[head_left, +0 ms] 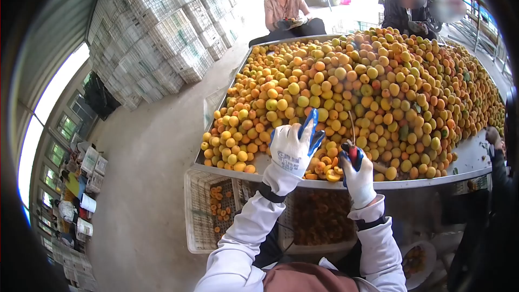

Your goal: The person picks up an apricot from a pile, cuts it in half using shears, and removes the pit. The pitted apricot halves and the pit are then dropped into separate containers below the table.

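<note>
My left hand (294, 146), in a white glove with blue fingers, reaches over the near part of the fruit pile (335, 97). Its fingers are spread and nothing shows between them. To its right, my right hand (357, 170), gloved the same way, is closed round the red handle of a knife (353, 154), whose thin blade points up toward the pile. Cut fruit halves (327, 168) lie on the metal table (259, 163) between both hands. The pile is of yellow and orange fruit, heaped high.
Below the table's near edge stand a white crate (197, 211) with some halves and a fuller crate (319, 247). A bucket (427, 270) is at the lower right. Two people sit across the table; another person's hand (493, 136) is at the right. Stacked crates (157, 32) stand back left.
</note>
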A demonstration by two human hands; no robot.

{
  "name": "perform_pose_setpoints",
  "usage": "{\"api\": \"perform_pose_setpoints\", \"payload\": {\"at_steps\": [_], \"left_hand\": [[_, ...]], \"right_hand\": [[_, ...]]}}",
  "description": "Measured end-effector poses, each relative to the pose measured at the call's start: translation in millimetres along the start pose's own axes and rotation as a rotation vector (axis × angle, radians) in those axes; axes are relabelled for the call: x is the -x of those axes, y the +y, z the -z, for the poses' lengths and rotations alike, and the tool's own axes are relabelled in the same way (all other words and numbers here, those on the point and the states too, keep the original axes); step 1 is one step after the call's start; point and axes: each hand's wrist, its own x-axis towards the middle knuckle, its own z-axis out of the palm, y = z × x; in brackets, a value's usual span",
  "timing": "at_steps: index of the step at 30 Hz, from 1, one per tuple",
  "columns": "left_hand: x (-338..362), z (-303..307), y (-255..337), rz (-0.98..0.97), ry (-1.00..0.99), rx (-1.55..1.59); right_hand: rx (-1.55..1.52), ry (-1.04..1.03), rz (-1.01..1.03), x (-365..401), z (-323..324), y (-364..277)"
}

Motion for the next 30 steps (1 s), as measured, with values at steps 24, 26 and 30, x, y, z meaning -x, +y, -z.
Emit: {"api": "perform_pose_setpoints", "payload": {"at_steps": [24, 26, 30], "left_hand": [[-24.7, 1.1, -20.8, 0.002, 0.182, -0.134], [-26.5, 3.5, -23.9, 0.03, 0.152, -0.168], [-32.5, 0.5, -30.9, 0.015, 0.211, -0.144]], "right_hand": [[0.237, 0.04, 0.093, 6.5, 1.9, -19.1], [0.216, 0.045, 0.105, 6.4, 0.9, -18.1], [0.223, 0.022, 0.115, 6.2, -0.6, -15.9]]}}
